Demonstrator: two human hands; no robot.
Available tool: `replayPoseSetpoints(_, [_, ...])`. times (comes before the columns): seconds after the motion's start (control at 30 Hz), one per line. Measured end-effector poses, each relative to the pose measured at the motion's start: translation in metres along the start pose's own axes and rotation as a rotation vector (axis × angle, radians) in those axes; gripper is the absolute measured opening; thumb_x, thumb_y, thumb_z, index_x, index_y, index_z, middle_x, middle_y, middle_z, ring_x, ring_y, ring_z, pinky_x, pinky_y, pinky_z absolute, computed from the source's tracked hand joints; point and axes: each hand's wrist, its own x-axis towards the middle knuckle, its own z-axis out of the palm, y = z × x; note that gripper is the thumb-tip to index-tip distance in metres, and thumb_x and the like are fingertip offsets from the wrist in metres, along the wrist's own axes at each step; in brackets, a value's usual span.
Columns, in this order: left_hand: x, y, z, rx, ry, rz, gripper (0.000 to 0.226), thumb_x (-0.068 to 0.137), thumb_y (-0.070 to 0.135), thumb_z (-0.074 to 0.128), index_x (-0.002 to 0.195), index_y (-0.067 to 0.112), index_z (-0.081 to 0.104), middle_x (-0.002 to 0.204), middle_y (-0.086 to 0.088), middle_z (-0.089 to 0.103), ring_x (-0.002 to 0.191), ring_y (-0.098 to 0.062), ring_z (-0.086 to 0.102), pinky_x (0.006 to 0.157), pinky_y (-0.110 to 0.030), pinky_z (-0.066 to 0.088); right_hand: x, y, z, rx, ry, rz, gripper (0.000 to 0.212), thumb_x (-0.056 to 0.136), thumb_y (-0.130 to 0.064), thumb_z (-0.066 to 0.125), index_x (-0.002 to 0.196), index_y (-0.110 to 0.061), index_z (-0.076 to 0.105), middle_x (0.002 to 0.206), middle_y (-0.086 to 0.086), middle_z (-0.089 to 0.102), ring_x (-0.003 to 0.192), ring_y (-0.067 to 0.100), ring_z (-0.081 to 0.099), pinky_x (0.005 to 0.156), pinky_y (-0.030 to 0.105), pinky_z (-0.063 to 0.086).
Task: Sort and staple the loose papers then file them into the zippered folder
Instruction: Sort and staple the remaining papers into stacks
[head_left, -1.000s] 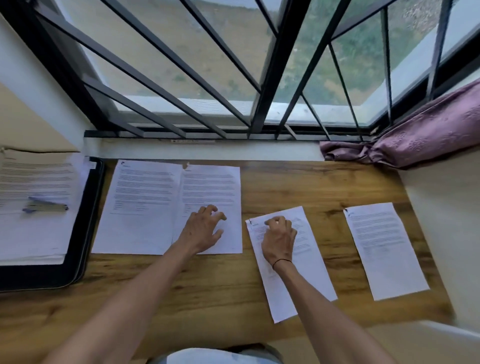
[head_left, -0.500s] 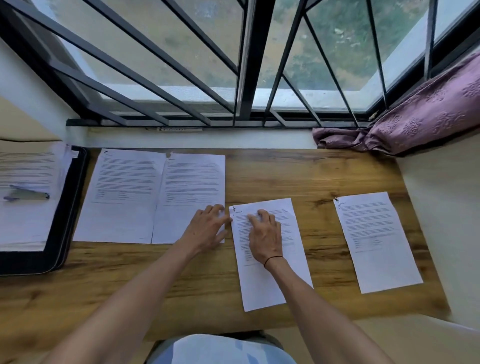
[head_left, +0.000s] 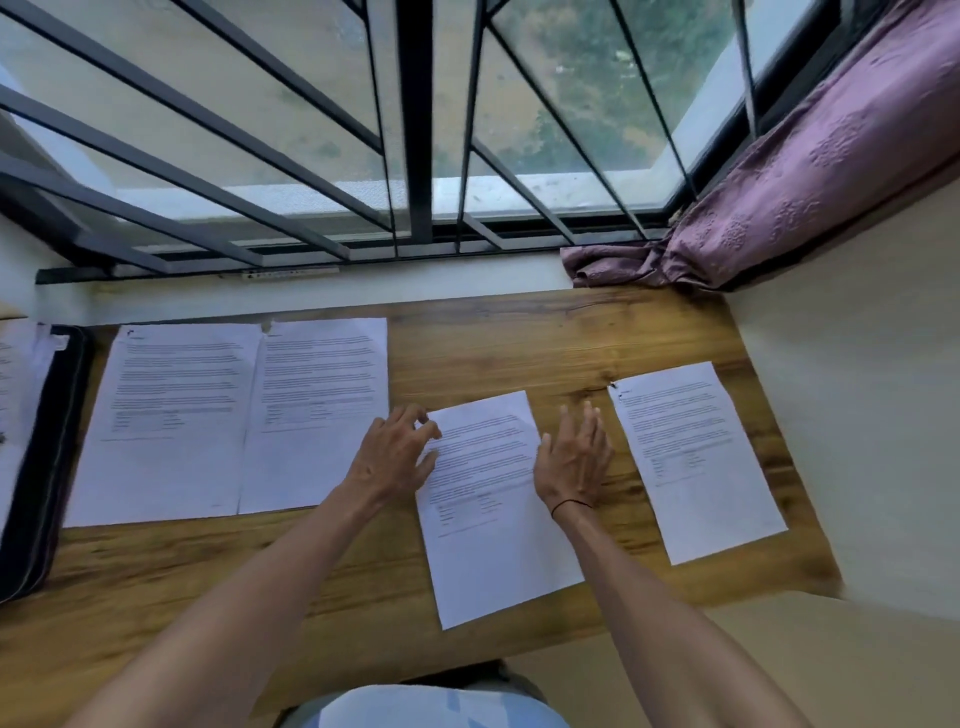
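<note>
The middle paper lay tilted on the wooden desk, its near end past the desk's front edge. The left hand sat at the sheet's 9 o'clock edge, fingers curled onto its top left corner; whether they pinched the paper or only pressed on it could not be told. The right hand lay at the sheet's 3 o'clock edge, fingers straight and slightly spread, flat against the desk and holding nothing. A thin black band circled that wrist.

At 3 o'clock from the right hand, just beside it, lay another paper with a small dark mark at its top left corner. At 9 o'clock from the left hand two papers lay side by side, edges touching, the nearer one touching or just under the left hand. Farther at 9 o'clock, at the frame's edge, sat the black zippered folder, open, with more sheets on it. At 12 o'clock ran a barred window, and at 1 o'clock a purple curtain bunched on the sill above the desk's far corner.
</note>
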Motion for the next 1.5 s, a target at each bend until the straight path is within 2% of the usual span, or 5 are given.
replayPoseSetpoints(0.13, [0.008,0.015,0.008,-0.008,0.02,0.056,0.027,0.087,0.033,0.075,0.111,0.021,0.072,0.114,-0.003,0.063,0.098,-0.023,0.063,0.078,-0.039,0.053,0.01,0.019,-0.006,-0.027,-0.064,0.172,0.074,0.094,-0.042,0.064,0.156,-0.016,0.034,0.168,0.025,0.015,0.157,0.039,0.01,0.124,0.057,0.015])
replayPoseSetpoints(0.23, [0.013,0.025,0.011,-0.008,0.023,0.086,0.027,0.087,0.034,0.075,0.111,0.022,0.071,0.115,-0.002,0.063,0.1,-0.023,0.063,0.082,-0.044,0.054,0.013,0.028,-0.007,-0.035,-0.124,0.24,0.079,0.095,-0.051,0.055,0.16,-0.016,0.026,0.168,0.027,0.008,0.157,0.04,0.003,0.125,0.057,0.007])
replayPoseSetpoints(0.43, [0.018,0.039,0.015,0.008,0.037,0.116,0.026,0.083,0.033,0.079,0.107,0.023,0.073,0.113,-0.001,0.063,0.097,-0.023,0.065,0.078,-0.047,0.052,0.012,0.032,-0.01,-0.02,-0.23,0.245,0.081,0.098,-0.056,0.046,0.162,-0.015,0.018,0.169,0.026,0.005,0.157,0.041,0.006,0.125,0.053,0.014])
replayPoseSetpoints(0.7, [0.02,0.053,0.016,0.007,0.023,0.161,0.027,0.082,0.03,0.082,0.106,0.021,0.074,0.111,-0.004,0.064,0.097,-0.025,0.065,0.07,-0.041,0.051,0.007,0.013,-0.013,0.062,-0.257,0.195,0.08,0.101,-0.052,0.048,0.161,-0.009,0.015,0.169,0.024,0.004,0.157,0.039,0.008,0.124,0.048,0.02])
replayPoseSetpoints(1.5, [0.021,0.054,0.01,-0.006,-0.112,0.099,0.038,0.084,0.041,0.079,0.116,0.02,0.073,0.124,-0.006,0.063,0.107,-0.025,0.064,0.081,-0.042,0.055,0.005,0.009,-0.012,0.033,-0.262,0.186,0.084,0.1,-0.055,0.048,0.162,-0.01,0.013,0.17,0.023,0.003,0.156,0.04,0.009,0.124,0.048,0.02])
